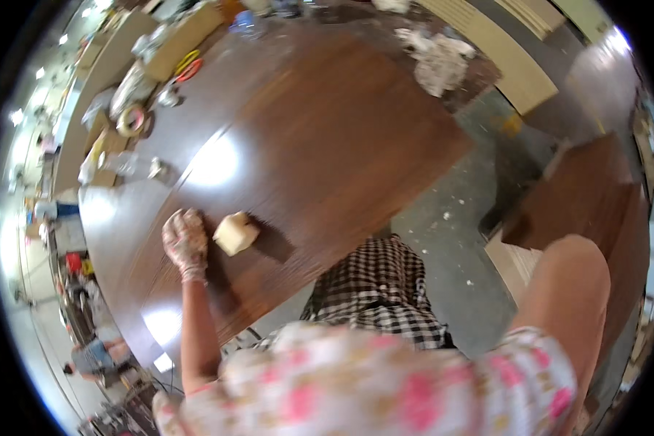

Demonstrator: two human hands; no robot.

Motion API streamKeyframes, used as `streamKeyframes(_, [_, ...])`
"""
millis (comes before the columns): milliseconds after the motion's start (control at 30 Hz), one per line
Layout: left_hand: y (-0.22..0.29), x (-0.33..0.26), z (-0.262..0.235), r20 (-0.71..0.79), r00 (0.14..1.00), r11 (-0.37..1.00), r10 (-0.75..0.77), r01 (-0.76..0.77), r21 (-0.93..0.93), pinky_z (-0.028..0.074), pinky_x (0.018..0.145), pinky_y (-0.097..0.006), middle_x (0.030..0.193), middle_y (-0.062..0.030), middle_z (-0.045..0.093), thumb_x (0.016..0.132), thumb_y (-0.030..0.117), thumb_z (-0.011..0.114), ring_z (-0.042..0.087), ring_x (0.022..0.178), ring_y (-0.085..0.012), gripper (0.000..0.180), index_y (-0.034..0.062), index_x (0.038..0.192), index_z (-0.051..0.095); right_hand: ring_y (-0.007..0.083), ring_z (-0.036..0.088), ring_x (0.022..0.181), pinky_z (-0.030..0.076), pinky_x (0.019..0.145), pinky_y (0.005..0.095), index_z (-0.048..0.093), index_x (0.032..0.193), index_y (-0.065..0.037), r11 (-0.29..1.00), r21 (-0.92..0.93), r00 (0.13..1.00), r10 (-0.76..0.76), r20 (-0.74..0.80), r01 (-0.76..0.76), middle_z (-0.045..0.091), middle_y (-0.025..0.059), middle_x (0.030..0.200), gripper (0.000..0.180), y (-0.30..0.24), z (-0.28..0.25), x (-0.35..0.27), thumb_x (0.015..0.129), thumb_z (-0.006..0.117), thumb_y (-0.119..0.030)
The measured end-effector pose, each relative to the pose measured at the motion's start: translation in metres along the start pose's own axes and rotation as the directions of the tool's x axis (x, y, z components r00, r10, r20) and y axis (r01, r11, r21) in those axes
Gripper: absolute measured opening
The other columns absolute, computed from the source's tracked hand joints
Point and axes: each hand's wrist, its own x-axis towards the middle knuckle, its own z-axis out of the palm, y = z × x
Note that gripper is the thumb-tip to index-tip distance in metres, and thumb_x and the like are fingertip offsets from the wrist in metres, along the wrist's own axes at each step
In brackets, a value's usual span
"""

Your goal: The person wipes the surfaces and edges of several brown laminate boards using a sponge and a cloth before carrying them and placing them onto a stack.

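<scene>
my left hand (185, 243), in a thin see-thru glove, is palm-down on the brown wood-grain panel (341, 145); fingers close together, slightly bent, tips pointing away from me. can't tell if anything's under the palm. my right hand's out of view, so can't tell how its fingers are; only the bent right arm (574, 272) shows, elbow out to the side.

pale yellow block (235, 233) sits on the panel just right of my left hand, w/ a small gap btwn them, its dark shadow falling to the right. panel lies on the worktop (196, 94), bright light glare near its l. edge.

farther out, l. side of worktop: clear plastic bottle (127, 166) on its side, tape roll (131, 120) beyond it, then scissors (187, 67) w/ orange & yellow handles. far r. end: crumpled white cloth or paper (439, 65), can't tell which.

closer to me, checked cloth (378, 283) at my waist, floral top (385, 385) above it. grey floor (443, 225) off to the r., another brown panel (581, 192) past it. bkgd far l.: a person (98, 356), blurry.
</scene>
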Motion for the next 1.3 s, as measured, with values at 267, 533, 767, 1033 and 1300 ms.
streamKeyframes(267, [0.030, -0.029, 0.003, -0.165, 0.985, 0.992, -0.042, 0.022, -0.120, 0.048, 0.068, -0.024, 0.084, -0.0069, 0.064, 0.091, 0.012, 0.055, 0.059, 0.074, -0.0121, 0.014, 0.0010, 0.096, 0.063, 0.0088, 0.057, 0.072, 0.042, 0.061, 0.0217, 0.064, 0.085, -0.005, 0.871, 0.115, 0.823, 0.490, -0.286, -0.478, 0.062, 0.0011, 0.081, 0.019, 0.041, 0.014, 0.069, 0.090, 0.057, -0.022])
streamKeyframes(533, [0.050, -0.031, 0.020, -0.087, 0.982, 0.973, 0.166, -0.177, -0.148, 0.048, 0.075, -0.030, 0.085, -0.0077, 0.065, 0.086, 0.010, 0.060, 0.062, 0.079, -0.0191, 0.011, 0.0023, 0.090, 0.067, 0.0184, 0.049, 0.116, 0.043, 0.092, 0.0284, 0.037, 0.137, -0.008, 0.643, 0.388, 0.352, 0.722, -0.596, -0.661, 0.047, 0.0111, 0.133, 0.071, 0.146, 0.106, 0.073, 0.076, 0.074, -0.013])
streamKeyframes(767, [0.055, -0.029, 0.019, 0.031, 0.960, 0.954, 0.277, -0.278, 0.110, 0.048, 0.075, -0.032, 0.083, -0.0098, 0.065, 0.085, 0.011, 0.061, 0.063, 0.081, -0.0221, 0.011, 0.0032, 0.090, 0.067, 0.0314, 0.046, 0.121, 0.038, 0.101, 0.0388, 0.034, 0.137, -0.001, 0.509, -0.123, 0.427, 0.539, -0.726, -0.852, 0.045, 0.0191, 0.132, 0.088, 0.191, 0.171, 0.098, 0.067, 0.080, -0.028])
streamKeyframes(1033, [0.068, -0.036, 0.007, 0.396, 0.893, 0.916, 0.211, -0.323, 0.239, 0.045, 0.072, -0.043, 0.078, -0.0100, 0.064, 0.079, 0.029, 0.057, 0.060, 0.078, -0.0305, 0.019, 0.0144, 0.075, 0.068, 0.0196, 0.059, 0.105, 0.046, 0.092, 0.0300, 0.050, 0.126, -0.001, 0.728, 0.100, 0.494, 0.553, -0.671, -0.679, 0.061, 0.0127, 0.115, 0.053, 0.247, 0.066, 0.131, 0.077, 0.069, -0.009])
streamKeyframes(1300, [0.078, -0.034, 0.003, 0.513, 0.835, 0.903, 0.196, -0.358, 0.238, 0.044, 0.072, -0.041, 0.073, -0.0063, 0.062, 0.075, 0.027, 0.058, 0.058, 0.075, -0.0291, 0.015, 0.0171, 0.076, 0.069, 0.0284, 0.060, 0.105, 0.047, 0.091, 0.0344, 0.053, 0.124, -0.006, 0.666, -0.245, 0.694, 0.575, -0.432, -0.705, 0.061, 0.0161, 0.115, 0.062, 0.326, 0.054, 0.210, 0.071, 0.076, -0.029])
